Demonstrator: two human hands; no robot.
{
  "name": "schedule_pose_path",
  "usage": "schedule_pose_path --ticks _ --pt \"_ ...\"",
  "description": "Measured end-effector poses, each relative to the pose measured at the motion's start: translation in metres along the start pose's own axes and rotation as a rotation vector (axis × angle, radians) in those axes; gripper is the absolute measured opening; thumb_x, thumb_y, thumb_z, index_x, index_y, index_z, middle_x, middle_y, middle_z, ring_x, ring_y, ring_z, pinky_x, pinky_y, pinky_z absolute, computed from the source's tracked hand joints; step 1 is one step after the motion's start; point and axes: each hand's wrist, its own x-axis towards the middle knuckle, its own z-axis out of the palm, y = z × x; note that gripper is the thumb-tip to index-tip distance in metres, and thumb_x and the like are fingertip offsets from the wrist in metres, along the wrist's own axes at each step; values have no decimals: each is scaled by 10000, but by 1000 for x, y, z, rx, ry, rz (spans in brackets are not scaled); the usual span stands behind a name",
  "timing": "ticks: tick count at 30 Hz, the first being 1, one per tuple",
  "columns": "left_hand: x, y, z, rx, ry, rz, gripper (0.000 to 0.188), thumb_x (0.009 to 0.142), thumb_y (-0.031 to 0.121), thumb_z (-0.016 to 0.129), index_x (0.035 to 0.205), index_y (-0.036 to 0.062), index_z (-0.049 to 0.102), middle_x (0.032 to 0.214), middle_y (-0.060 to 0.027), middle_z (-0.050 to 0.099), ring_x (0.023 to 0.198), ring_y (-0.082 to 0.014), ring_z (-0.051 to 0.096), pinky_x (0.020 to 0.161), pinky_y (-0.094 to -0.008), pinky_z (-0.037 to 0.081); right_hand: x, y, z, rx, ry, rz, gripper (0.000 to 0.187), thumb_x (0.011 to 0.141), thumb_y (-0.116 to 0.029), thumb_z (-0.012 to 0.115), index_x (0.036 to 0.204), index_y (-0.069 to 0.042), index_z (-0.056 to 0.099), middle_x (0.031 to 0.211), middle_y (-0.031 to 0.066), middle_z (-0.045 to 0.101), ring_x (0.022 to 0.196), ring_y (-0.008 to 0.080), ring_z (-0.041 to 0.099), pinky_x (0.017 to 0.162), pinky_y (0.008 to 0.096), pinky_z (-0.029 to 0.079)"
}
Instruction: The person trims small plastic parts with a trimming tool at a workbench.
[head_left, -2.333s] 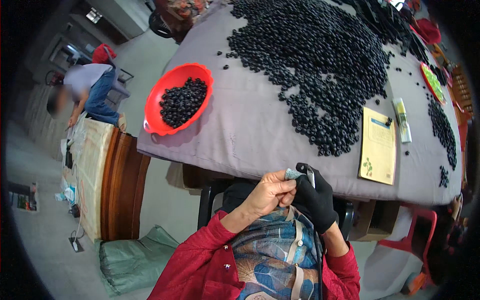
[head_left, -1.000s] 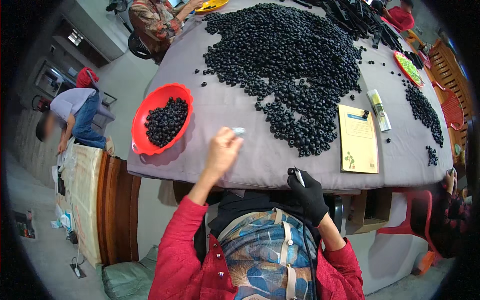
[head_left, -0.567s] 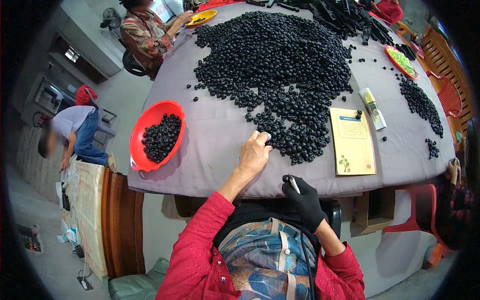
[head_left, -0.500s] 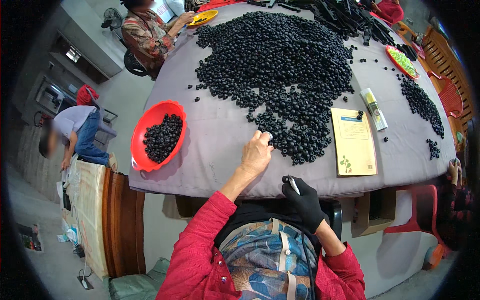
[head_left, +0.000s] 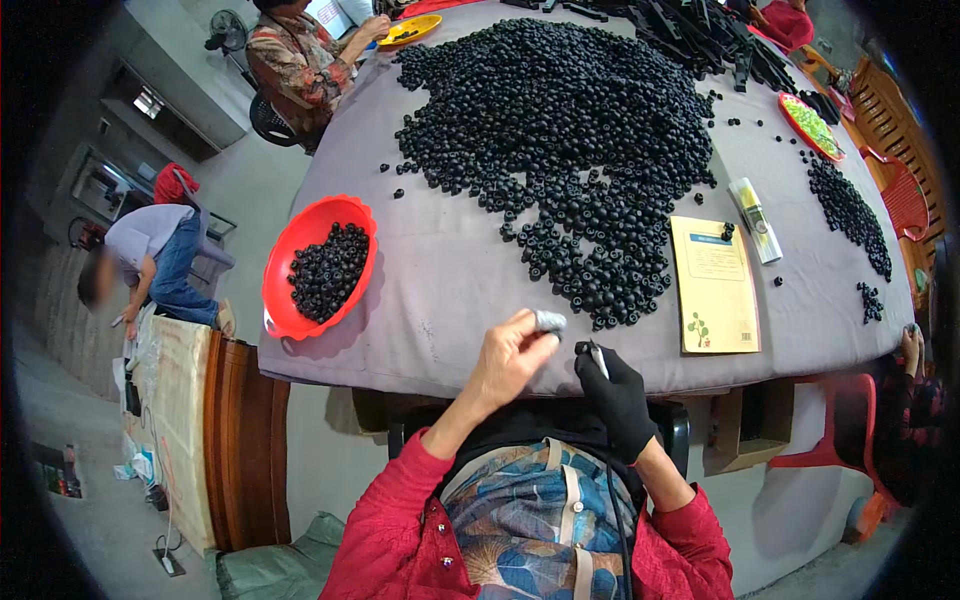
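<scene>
Bare except for a grey cover on a fingertip, my left hand (head_left: pixel 508 362) hovers just above the table's near edge. Its fingers are curled together, and whatever they may pinch is too small to make out. Close by on the right, my right hand (head_left: pixel 616 405) wears a black glove and is closed round a slim white pen-like tool (head_left: pixel 599 358). A small black spot shows at the glove's fingertips. Beyond both hands spreads a large heap of small round black beads (head_left: pixel 560 120) with holes, its nearest ones a short way ahead of my fingers.
A red scalloped basin (head_left: pixel 272 290) of black beads stands at left. On the right lie a yellow booklet (head_left: pixel 715 300), a clear tube (head_left: pixel 755 220) and smaller bead piles (head_left: pixel 848 215). Black strips (head_left: pixel 690 40) lie at the back. Other people sit or bend around the grey-clothed table (head_left: pixel 430 300).
My left hand has drawn back from the near edge of the bead heap toward my gloved hand. The right hand has barely moved and keeps its tool.
</scene>
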Motion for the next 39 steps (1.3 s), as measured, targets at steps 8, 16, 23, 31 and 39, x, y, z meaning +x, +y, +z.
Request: schedule_pose_path --ticks 8,16,23,31,39 --pt "-29 22 9 -178 -158 -42 139 795 11 583 930 5 618 786 31 510 641 -28 470 545 -166 383 -7 -16 3 336 -167 188 254 879 -230 513 989 -7 571 849 2 561 735 57 488 650 198 401" --pt "-39 14 15 -368 -34 -224 153 793 56 626 941 17 617 723 18 545 598 -36 478 518 -179 402 -11 -21 7 550 -296 240 238 875 -240 511 947 -18 559 829 22 569 735 81 513 658 212 417" --pt "-38 15 12 -441 -11 -126 200 854 66 542 1046 13 557 818 -43 599 624 -71 546 530 -189 439 -5 -9 8 371 -219 153 271 879 -243 510 1002 -6 551 821 -4 544 760 63 480 677 212 407" --pt "-41 22 -3 -686 17 -116 221 826 71 587 1034 0 564 824 -95 603 595 -116 555 494 -211 451 -26 -39 0 -15 -159 -116 346 861 -174 552 1163 -10 510 884 24 582 778 72 514 660 250 448" --pt "-47 24 2 -793 -4 -176 191 815 26 588 1004 -5 585 724 -69 586 545 -86 502 466 -181 387 -33 -46 -1 -325 -169 -487 337 774 -128 632 1098 -64 565 768 119 576 646 211 592 590 291 464"
